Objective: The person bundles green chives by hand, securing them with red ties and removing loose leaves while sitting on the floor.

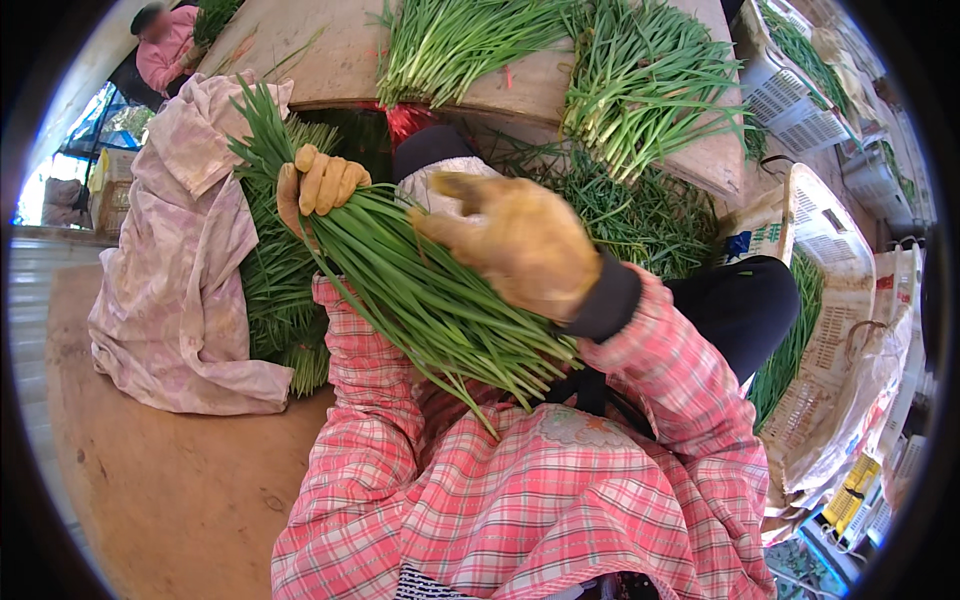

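Observation:
My left hand [325, 184], in a tan glove, is wrapped round a bunch of garlic chives [440, 300]. The leafy tips stick out above that fist, and the pale stem ends fan out toward my lap. Over the middle of the bunch is my right hand [525, 245], in a stained tan glove and blurred by motion. Its thumb and fingers show apart with nothing visible between them. The fingertips are close to the leaves; whether they touch cannot be made out.
More chives lie in piles [470, 45] on the wooden board [330, 65] ahead. A pinkish cloth [180, 260] partly covers another heap [275, 290] at left. Loose leaves [640, 215] lie beyond my knee. White plastic crates [800, 340] line the right. A person [168, 50] sits at far left.

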The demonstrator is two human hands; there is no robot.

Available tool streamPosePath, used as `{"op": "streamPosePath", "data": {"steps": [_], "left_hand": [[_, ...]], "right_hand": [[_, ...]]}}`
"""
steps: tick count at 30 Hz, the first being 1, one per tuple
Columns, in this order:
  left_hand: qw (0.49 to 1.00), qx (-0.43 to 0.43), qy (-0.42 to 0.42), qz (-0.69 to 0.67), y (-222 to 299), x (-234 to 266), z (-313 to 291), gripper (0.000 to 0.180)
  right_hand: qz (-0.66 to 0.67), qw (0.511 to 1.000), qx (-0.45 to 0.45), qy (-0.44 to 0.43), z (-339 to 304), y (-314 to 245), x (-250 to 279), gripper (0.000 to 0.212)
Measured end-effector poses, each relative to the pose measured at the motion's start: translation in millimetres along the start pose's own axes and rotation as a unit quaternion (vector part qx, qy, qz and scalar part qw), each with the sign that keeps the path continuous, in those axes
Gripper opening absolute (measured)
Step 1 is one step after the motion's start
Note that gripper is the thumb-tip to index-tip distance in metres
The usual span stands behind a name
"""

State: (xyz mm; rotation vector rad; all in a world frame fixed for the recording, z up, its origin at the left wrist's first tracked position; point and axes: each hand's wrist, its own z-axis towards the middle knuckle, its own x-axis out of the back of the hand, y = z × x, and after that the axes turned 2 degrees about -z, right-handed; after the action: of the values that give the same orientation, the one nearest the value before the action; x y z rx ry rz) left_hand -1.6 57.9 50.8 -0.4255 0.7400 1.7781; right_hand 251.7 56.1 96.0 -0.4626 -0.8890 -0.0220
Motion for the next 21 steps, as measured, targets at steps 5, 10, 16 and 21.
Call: {"op": "streamPosePath", "data": {"steps": [5,10,16,21], "left_hand": [[0.997,0.022,0.067,0.014,0.3,-14.5,4.7,0.023],[0.993,0.009,0.116,0.009,10.3,-1.8,-24.2,0.020],[0.985,-0.002,0.174,-0.015,2.3,-3.9,-32.0,0.019],[0.988,0.044,0.145,0.007,-1.9,-10.2,-8.2,0.017]], "right_hand": [[-0.035,0.999,0.017,0.003,-11.2,6.1,3.0,0.017],[-0.128,0.944,-0.211,0.219,-112.8,52.8,48.4,0.019],[0.112,0.947,-0.297,0.044,-126.5,26.6,57.0,0.047],[0.125,0.980,-0.132,-0.077,-54.6,7.7,17.6,0.043]]}}
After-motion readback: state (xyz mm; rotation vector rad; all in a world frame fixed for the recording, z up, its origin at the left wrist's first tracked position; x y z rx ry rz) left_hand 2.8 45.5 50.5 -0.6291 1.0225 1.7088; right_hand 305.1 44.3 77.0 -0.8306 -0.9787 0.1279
